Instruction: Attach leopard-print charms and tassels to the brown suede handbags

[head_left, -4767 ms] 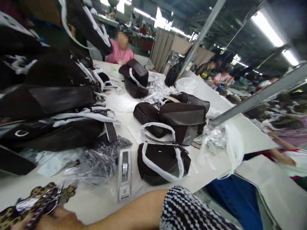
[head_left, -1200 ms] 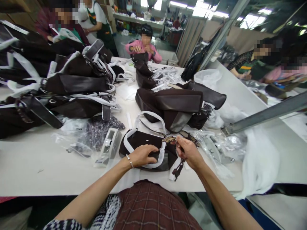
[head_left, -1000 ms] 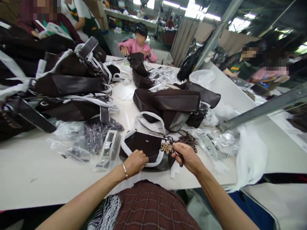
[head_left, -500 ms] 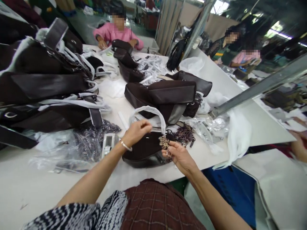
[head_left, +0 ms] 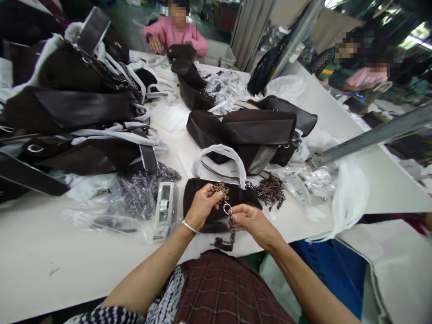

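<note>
My left hand (head_left: 203,204) pinches a flower-shaped leopard-print charm (head_left: 221,191) between thumb and fingers. A metal ring (head_left: 227,208) hangs from the charm, and a dark braided tassel (head_left: 232,231) dangles below it. My right hand (head_left: 253,222) is closed on the top of the tassel, close to the ring. Behind both hands lies a dark brown handbag (head_left: 194,191) at the table's near edge. Its handle (head_left: 221,148), wrapped in white, arches up behind the charm. A pile of similar tassels (head_left: 270,189) rests to the right of the bag.
A tape dispenser (head_left: 165,209) and clear plastic bags (head_left: 111,211) lie left of my hands. Brown handbags (head_left: 81,112) are stacked at the far left, with more bags (head_left: 258,128) ahead. A metal post (head_left: 374,137) slants on the right. A person in pink (head_left: 173,33) sits across.
My left hand has come down and taken hold of the leopard-print charm, which my right hand held before. My right hand has shifted to the tassel. The view has moved slightly.
</note>
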Motion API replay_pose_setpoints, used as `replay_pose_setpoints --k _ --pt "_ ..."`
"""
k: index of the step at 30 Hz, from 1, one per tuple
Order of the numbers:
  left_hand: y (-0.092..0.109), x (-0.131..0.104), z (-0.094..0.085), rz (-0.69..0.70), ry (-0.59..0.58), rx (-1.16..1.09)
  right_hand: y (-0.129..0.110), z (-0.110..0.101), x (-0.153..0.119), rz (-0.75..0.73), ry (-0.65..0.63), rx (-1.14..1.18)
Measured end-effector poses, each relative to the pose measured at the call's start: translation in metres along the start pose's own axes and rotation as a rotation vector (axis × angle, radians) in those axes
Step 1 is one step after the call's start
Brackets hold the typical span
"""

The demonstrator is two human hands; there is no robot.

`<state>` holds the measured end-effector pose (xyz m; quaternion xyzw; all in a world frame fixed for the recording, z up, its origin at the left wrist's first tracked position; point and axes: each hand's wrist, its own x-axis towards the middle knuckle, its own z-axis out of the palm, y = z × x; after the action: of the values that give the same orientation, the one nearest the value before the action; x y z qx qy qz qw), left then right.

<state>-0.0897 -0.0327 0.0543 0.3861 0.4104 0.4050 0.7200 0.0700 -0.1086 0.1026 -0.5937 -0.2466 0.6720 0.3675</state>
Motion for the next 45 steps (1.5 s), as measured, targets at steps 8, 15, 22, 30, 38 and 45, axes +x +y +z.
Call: replay_pose_setpoints --k 8,15,22,30,38,45 --pt "0.003 0.002 -0.019 -0.145 -0.035 -0.354 0.007 0.023 0.017 0.002 -0.01 0.082" --pt "0.001 0.007 -0.034 -0.298 -0.183 -0.553 0.007 0.033 0.037 -0.219 0.163 -0.252" --pt "-0.003 0.008 -0.04 -0.301 -0.203 -0.592 0.007 0.039 0.042 -0.172 0.092 -0.253" --pt "-0.009 0.007 -0.039 -0.29 -0.189 -0.541 0.01 0.036 0.038 -0.082 0.039 -0.023" --pt "-0.012 0.002 -0.035 -0.313 -0.148 -0.527 0.009 0.038 0.029 -0.05 0.052 0.058" --pt "-0.008 -0.019 -0.061 -0.202 -0.291 -0.136 0.009 0.026 0.023 -0.151 0.136 0.184"
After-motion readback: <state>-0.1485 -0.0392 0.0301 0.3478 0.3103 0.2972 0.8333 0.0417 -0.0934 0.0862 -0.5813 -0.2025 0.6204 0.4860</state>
